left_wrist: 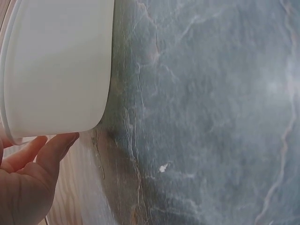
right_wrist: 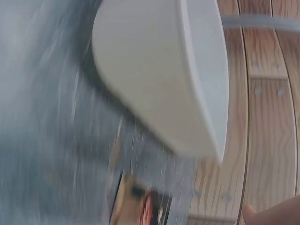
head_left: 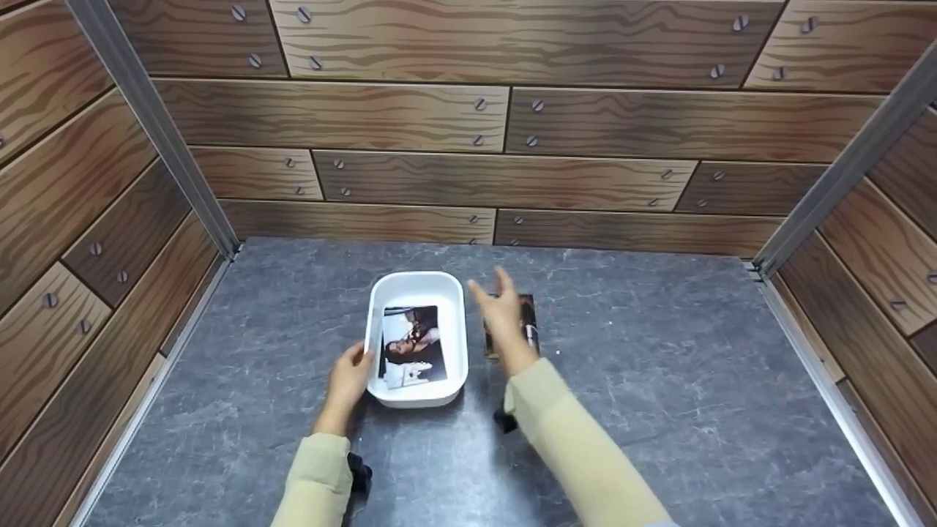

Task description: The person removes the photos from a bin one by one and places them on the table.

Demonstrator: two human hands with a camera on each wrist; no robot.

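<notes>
A white plastic tub (head_left: 416, 401) stands on the dark marbled surface, with photo prints (head_left: 413, 348) lying inside on its bottom. At the tub's left side, my left hand (head_left: 347, 380) holds the rim and outer wall. The left wrist view has its fingers (left_wrist: 56, 152) against the tub wall. My right hand (head_left: 504, 315) is just right of the tub, fingers spread and holding nothing. Under and beside it lies another photo print (head_left: 528, 322), partly covered by the hand. The right wrist view catches part of that print (right_wrist: 136, 206), blurred.
Wood-patterned panels (head_left: 410, 117) rise behind and at both sides. Metal strips (head_left: 157, 132) run along the corners. The marbled surface (head_left: 659, 366) extends to either side of the tub. A small white speck (left_wrist: 163, 167) lies near the tub.
</notes>
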